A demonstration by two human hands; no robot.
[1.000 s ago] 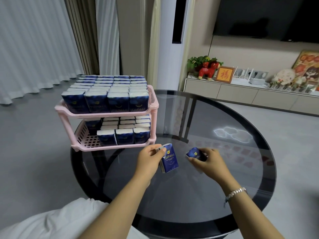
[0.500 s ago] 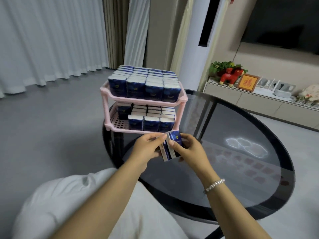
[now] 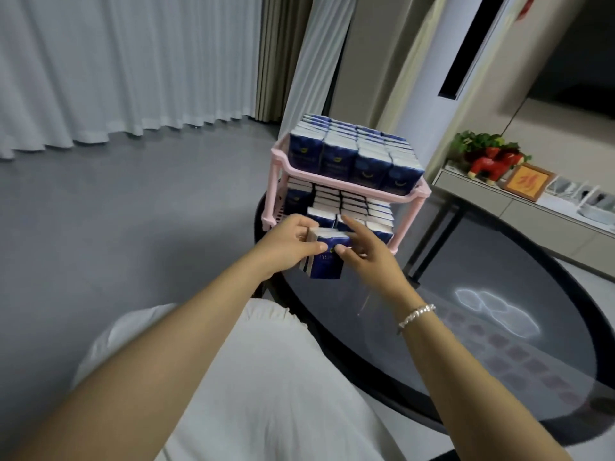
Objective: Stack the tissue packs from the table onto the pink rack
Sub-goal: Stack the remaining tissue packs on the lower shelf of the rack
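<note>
A pink two-tier rack (image 3: pixel 412 194) stands at the near left edge of the round dark glass table (image 3: pixel 499 344). Its top shelf is packed with upright blue tissue packs (image 3: pixel 352 158), and the lower shelf holds several more rows (image 3: pixel 352 204). Just in front of the lower shelf, my left hand (image 3: pixel 289 244) and my right hand (image 3: pixel 369 251) together grip a small bundle of blue tissue packs (image 3: pixel 327 257), held upright between the thumbs and fingers. My right index finger points out over the lower rows.
A low sideboard (image 3: pixel 532 211) with a red horse figure (image 3: pixel 492 164), a plant and a framed picture stands behind the table on the right. White curtains (image 3: pixel 126 68) hang at the left over grey floor. My white-clad lap (image 3: pixel 259 377) is below.
The two packs, held apart one second ago, were brought together and lifted to the front of the rack's lower shelf. The camera swung left and closer to the rack.
</note>
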